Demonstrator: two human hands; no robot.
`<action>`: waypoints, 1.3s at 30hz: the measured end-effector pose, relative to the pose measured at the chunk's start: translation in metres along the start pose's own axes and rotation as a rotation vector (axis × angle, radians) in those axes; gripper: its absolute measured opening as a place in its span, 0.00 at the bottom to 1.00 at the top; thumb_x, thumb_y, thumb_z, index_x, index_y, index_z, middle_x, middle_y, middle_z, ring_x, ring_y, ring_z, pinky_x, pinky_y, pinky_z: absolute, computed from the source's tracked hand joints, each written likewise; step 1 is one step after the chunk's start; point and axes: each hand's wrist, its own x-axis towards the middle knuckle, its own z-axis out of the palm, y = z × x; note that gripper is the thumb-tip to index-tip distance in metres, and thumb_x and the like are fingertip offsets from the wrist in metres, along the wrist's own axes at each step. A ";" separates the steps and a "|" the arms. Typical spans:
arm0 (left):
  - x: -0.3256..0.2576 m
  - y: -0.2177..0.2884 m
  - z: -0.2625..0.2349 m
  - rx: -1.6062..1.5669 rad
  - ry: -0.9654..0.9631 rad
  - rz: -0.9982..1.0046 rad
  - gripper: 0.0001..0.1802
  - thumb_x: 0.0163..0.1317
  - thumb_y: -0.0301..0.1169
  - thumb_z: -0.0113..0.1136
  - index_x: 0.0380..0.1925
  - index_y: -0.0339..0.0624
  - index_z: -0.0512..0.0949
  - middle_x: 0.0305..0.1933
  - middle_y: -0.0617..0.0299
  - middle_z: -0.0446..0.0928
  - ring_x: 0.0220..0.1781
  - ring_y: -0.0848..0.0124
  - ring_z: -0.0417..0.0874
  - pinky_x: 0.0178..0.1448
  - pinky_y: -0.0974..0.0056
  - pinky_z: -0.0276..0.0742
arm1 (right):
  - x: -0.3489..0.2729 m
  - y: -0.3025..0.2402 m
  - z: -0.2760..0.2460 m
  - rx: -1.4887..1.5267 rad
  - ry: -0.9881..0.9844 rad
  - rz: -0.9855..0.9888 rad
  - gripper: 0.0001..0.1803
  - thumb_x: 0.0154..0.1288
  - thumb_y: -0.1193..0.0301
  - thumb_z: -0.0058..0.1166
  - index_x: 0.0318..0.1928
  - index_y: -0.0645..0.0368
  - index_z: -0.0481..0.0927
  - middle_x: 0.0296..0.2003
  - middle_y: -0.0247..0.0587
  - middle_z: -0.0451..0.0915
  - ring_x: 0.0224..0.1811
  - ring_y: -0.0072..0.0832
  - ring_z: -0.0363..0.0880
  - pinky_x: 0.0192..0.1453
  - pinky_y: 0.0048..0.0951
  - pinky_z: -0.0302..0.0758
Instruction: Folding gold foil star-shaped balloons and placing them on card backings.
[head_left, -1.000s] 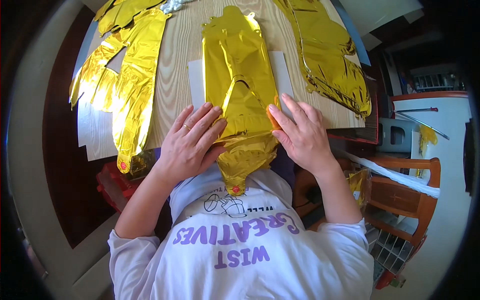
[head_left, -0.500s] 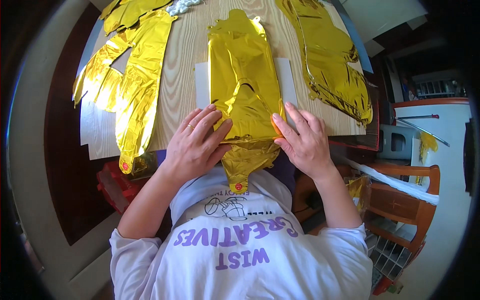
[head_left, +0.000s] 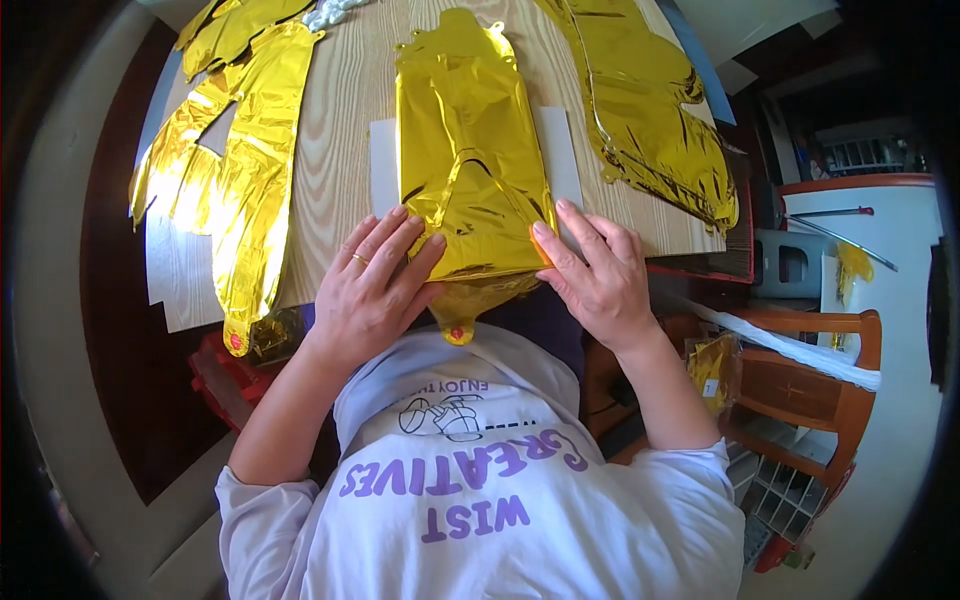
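In front of me a gold foil balloon (head_left: 465, 110) lies flat and creased over a white card (head_left: 563, 150). Its near end makes a straight edge by the table's front, and a narrow tail with a red round mark (head_left: 457, 334) hangs below. My left hand (head_left: 372, 270) rests on the balloon's near left corner, fingers spread, a ring on one of them. On the near right corner lies my right hand (head_left: 597, 265), its fingers stretched along the side edge and the thumb at the front edge. Whether either thumb reaches beneath the foil cannot be seen.
More flat gold foil balloons lie at the left (head_left: 255, 160) and right (head_left: 650, 110) of the wooden table (head_left: 345, 90). White stringy material (head_left: 338, 12) sits at the far edge. A wooden chair (head_left: 800, 390) with a white strip over it stands right, near a grey stool (head_left: 795, 262).
The balloon's hanging tail has drawn up toward the table edge and shows less. Both hands keep their places on the near corners. The whole view has shifted slightly.
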 end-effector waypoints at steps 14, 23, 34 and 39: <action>-0.002 -0.002 0.001 0.003 -0.023 0.027 0.32 0.56 0.36 0.70 0.61 0.39 0.78 0.64 0.49 0.75 0.68 0.51 0.76 0.72 0.49 0.70 | 0.001 -0.001 -0.002 -0.019 0.033 -0.013 0.28 0.59 0.67 0.66 0.62 0.48 0.80 0.61 0.48 0.78 0.55 0.36 0.76 0.57 0.38 0.71; -0.011 -0.002 0.008 0.081 0.131 0.145 0.18 0.60 0.28 0.68 0.50 0.40 0.83 0.55 0.53 0.82 0.59 0.56 0.84 0.63 0.54 0.80 | -0.011 -0.006 0.002 -0.114 0.153 -0.106 0.19 0.63 0.71 0.65 0.56 0.52 0.85 0.54 0.45 0.83 0.48 0.33 0.77 0.48 0.29 0.75; 0.016 -0.015 -0.039 -0.057 -0.012 0.157 0.17 0.58 0.25 0.66 0.49 0.39 0.82 0.48 0.56 0.85 0.52 0.60 0.87 0.56 0.57 0.83 | 0.023 0.003 -0.048 -0.075 0.096 -0.202 0.13 0.62 0.73 0.60 0.47 0.59 0.86 0.44 0.44 0.86 0.35 0.31 0.83 0.34 0.31 0.79; 0.115 -0.078 -0.109 0.319 0.252 0.426 0.20 0.59 0.25 0.64 0.53 0.42 0.80 0.53 0.57 0.85 0.53 0.61 0.87 0.58 0.54 0.82 | 0.126 0.047 -0.099 -0.327 0.382 -0.411 0.12 0.62 0.74 0.58 0.46 0.61 0.84 0.45 0.44 0.85 0.32 0.28 0.82 0.31 0.30 0.78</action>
